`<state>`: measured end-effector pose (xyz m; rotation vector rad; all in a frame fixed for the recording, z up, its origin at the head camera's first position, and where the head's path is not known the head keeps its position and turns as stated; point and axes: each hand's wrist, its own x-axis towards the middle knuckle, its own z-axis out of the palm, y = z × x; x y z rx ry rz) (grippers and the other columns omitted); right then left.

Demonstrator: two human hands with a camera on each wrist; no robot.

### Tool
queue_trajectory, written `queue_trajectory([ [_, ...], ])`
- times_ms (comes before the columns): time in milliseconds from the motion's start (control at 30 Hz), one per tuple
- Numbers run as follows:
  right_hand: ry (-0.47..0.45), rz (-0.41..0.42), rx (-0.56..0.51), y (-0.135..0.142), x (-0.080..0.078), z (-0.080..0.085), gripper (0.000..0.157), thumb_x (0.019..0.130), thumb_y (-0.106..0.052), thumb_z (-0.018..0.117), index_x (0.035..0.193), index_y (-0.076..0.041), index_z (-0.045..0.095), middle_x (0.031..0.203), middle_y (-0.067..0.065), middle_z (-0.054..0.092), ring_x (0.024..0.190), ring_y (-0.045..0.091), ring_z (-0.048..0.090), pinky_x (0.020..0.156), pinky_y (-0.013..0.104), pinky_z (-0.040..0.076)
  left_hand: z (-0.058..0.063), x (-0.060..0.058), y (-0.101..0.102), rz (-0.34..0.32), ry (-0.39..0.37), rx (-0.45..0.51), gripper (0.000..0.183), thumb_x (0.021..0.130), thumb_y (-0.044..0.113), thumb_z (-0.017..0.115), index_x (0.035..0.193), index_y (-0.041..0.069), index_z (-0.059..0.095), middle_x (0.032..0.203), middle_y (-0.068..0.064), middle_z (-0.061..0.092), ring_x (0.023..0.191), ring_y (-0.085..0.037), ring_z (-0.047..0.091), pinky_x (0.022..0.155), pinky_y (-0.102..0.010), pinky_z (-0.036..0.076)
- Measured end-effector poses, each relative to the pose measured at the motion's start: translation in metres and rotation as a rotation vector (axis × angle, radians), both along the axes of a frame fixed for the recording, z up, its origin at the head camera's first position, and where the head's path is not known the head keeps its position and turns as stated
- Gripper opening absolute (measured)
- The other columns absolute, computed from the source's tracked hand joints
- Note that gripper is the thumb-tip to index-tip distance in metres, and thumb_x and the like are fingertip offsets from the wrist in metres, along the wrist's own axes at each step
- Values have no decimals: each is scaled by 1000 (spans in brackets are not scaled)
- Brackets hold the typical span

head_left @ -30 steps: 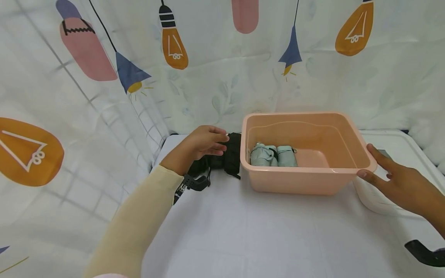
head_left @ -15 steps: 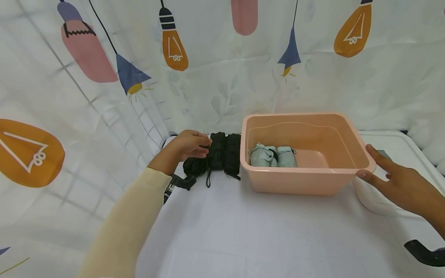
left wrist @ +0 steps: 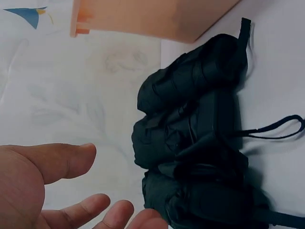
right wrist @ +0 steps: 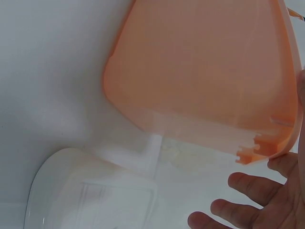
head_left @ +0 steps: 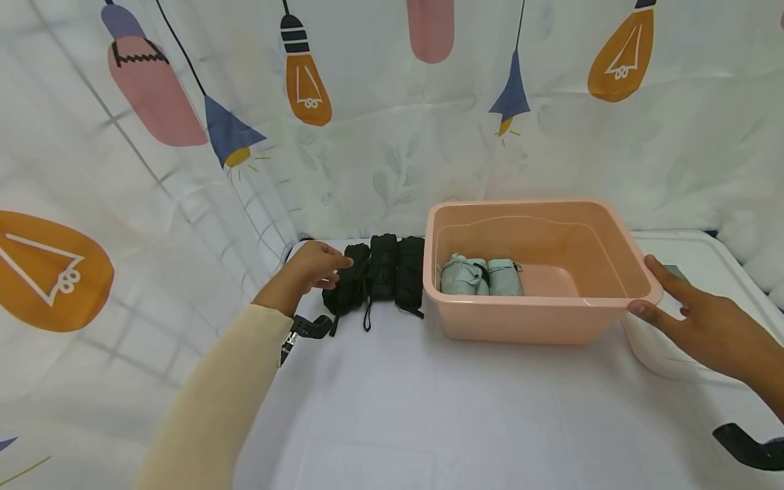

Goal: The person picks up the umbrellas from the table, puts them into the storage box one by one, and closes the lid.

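Note:
Three black rolled fabric bundles (head_left: 383, 267) lie side by side left of the peach plastic tub (head_left: 527, 320). Cord loops and straps hang from their near ends. My left hand (head_left: 312, 265) is by the leftmost bundle (left wrist: 205, 200), fingertips at its edge in the head view. In the left wrist view its thumb and fingers are apart with nothing between them. Inside the tub, at its left end, sit pale green rolled bundles (head_left: 505, 278). My right hand (head_left: 710, 327) rests at the tub's right front corner, thumb and index finger on the rim, other fingers spread.
A white plastic container (head_left: 704, 252) stands right of the peach tub, partly behind my right hand. A printed curtain (head_left: 392, 136) hangs behind, and a wire grid (head_left: 202, 272) shows through it at left. White cloth (head_left: 459, 408) covers the table.
My left hand has drawn back leftward from over the black bundles, uncovering them. My right hand, the tub and the green bundles have stayed in place.

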<state>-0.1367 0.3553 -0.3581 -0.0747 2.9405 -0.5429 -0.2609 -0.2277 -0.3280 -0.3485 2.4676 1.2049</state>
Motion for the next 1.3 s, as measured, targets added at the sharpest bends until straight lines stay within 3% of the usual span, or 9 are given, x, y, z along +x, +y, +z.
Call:
queue_trajectory([
  [67,-4,-3,0,0,0,0,89,103,-61,48,161,-31,-13,135,55,32,111,71,47,65,69,50,-2,-1,-2,-2,15,-1,55,99,30,69,140,-1,52,147,-19,49,122,-37,61,100,-45,52],
  [300,-20,-14,8,-1,0,0,91,103,-63,47,161,-30,-14,136,55,30,110,71,46,64,70,50,-17,-6,-13,32,15,-71,65,98,37,70,147,0,47,150,-21,45,129,-42,54,106,-51,46],
  [667,-9,-6,-1,0,1,0,89,103,-61,48,161,-32,-13,136,54,31,112,71,46,64,69,50,-40,-9,-28,88,-32,-26,74,101,35,65,153,-8,34,159,-27,32,140,-47,40,109,-53,43],
  [1000,-2,-13,2,0,1,0,89,103,-61,48,161,-31,-13,137,54,32,112,71,46,64,68,50,-58,-15,-37,156,-156,85,72,109,43,46,158,-6,25,157,-30,34,132,-46,48,99,-52,52],
  [1300,-13,-17,7,-2,-1,0,90,103,-62,48,161,-29,-13,138,54,30,112,72,45,67,72,49,-70,-15,-40,203,-130,179,69,108,40,49,155,-8,32,154,-26,38,121,-37,56,100,-49,51],
])
